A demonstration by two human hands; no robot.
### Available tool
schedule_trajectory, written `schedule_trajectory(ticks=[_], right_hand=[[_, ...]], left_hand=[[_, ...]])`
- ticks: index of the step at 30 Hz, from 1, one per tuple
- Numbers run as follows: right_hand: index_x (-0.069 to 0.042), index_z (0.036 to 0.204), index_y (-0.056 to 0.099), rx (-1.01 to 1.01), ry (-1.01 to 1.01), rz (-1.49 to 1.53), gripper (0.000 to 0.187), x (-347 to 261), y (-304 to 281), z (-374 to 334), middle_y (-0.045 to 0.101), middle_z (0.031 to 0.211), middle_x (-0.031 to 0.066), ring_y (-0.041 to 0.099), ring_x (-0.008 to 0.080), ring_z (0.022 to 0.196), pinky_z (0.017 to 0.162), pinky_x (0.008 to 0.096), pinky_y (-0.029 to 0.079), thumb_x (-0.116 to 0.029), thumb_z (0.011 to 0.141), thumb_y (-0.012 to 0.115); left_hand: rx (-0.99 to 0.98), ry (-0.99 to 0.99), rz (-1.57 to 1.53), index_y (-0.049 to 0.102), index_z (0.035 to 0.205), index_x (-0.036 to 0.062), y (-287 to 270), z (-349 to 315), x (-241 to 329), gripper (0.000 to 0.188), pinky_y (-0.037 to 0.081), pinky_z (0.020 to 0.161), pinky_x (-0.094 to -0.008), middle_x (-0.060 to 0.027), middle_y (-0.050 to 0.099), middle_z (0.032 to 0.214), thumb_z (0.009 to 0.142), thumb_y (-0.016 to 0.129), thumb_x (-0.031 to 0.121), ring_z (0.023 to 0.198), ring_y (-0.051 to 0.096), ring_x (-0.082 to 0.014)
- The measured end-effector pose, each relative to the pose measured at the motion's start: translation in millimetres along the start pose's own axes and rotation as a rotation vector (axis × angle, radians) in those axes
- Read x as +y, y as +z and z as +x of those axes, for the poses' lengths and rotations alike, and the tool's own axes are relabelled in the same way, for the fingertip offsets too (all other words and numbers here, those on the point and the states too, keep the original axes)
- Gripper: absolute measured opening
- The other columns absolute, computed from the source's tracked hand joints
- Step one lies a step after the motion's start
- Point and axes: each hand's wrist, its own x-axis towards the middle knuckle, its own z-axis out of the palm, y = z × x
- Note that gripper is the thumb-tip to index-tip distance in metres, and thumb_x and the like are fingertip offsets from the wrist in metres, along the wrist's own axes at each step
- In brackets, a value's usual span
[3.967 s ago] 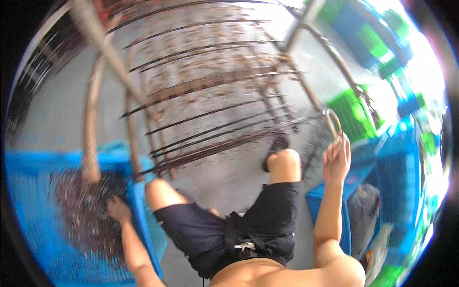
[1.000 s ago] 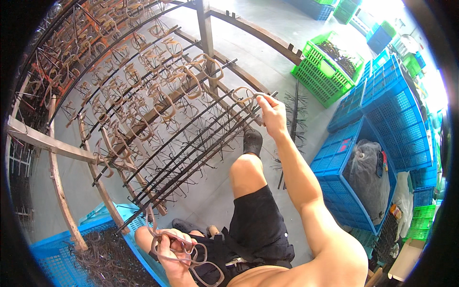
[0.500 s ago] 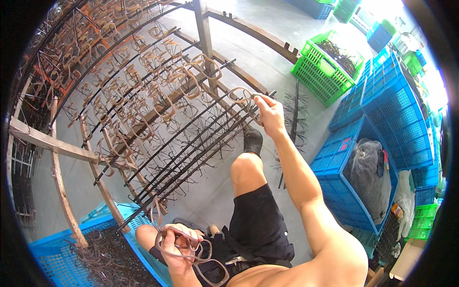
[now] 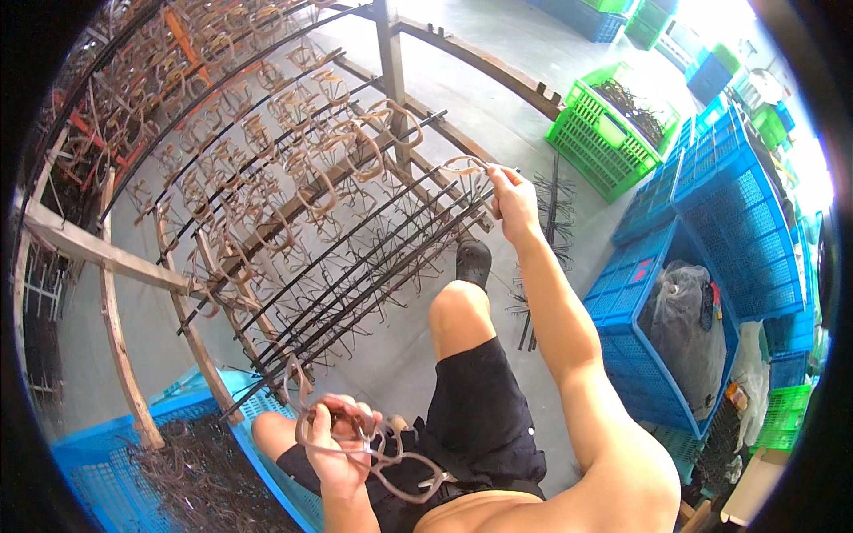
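Several brownish eyeglass frames (image 4: 404, 475) are bunched in my left hand (image 4: 340, 449), fingers curled round them, above my lap. My right hand (image 4: 514, 202) reaches out to the far end of the black hooked rods (image 4: 355, 253). Its thumb and fingers pinch a light brown eyeglass frame (image 4: 464, 163) by one side. This frame is at the rod ends; whether it hangs on a hook there, I cannot tell. Many similar frames (image 4: 320, 191) hang from the rods further left. The nearer rods carry bare bent hooks.
A metal and wood rack (image 4: 391, 53) bears the rods. At lower left a blue crate (image 4: 98, 484) holds dark thin pieces. A green crate (image 4: 586, 142) stands at far right, with stacked blue crates (image 4: 617, 324) nearer. Loose hooked rods (image 4: 553, 213) lie on the floor beside my right forearm.
My right hand has shifted slightly right and down, with the pinched frame turned flatter. My left hand has moved a little, and the frames in it have swung to the right.
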Motion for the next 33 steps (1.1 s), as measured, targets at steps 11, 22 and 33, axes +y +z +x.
schedule_trajectory(ticks=[11, 22, 33], right_hand=[[0.001, 0.132, 0.034, -1.171, -0.031, 0.051, 0.053, -2.7, 41.3, -218.1, 0.047, 0.108, 0.0099, 0.051, 0.0196, 0.095, 0.087, 0.0330, 0.043, -0.020, 0.089, 0.056], [0.003, 0.128, 0.038, -0.786, -0.579, -0.463, 0.059, 5.0, 53.8, -227.0, 0.039, 0.119, 0.0207, 0.040, 0.0343, 0.110, 0.096, 0.0395, 0.034, -0.029, 0.084, 0.061], [0.002, 0.095, 0.060, -1.590, -0.268, -0.315, 0.017, -22.3, 24.2, -174.7, 0.063, 0.078, 0.0141, 0.058, 0.0303, 0.067, 0.058, 0.0337, 0.046, -0.012, 0.085, 0.061]], left_hand=[[-0.088, 0.282, 0.204, 0.051, 0.105, 0.0019, 16.5, 25.8, -20.0, 0.023, 0.048, 0.079, -0.0337, -0.0098, 0.056, 0.095, 0.094, 0.047, 0.021, 0.086, 0.057, -0.0186], [-0.274, -0.009, 1.070, 0.052, 0.106, -0.0011, -13.2, 14.9, -21.5, 0.023, 0.046, 0.068, -0.0240, -0.0021, 0.056, 0.089, 0.095, 0.045, 0.018, 0.078, 0.055, -0.0107], [-0.655, -0.606, 0.533, 0.053, 0.101, -0.0031, -17.7, 15.1, -8.5, 0.038, 0.045, 0.067, -0.0284, -0.0138, 0.059, 0.083, 0.082, 0.063, 0.028, 0.075, 0.057, -0.0229]])
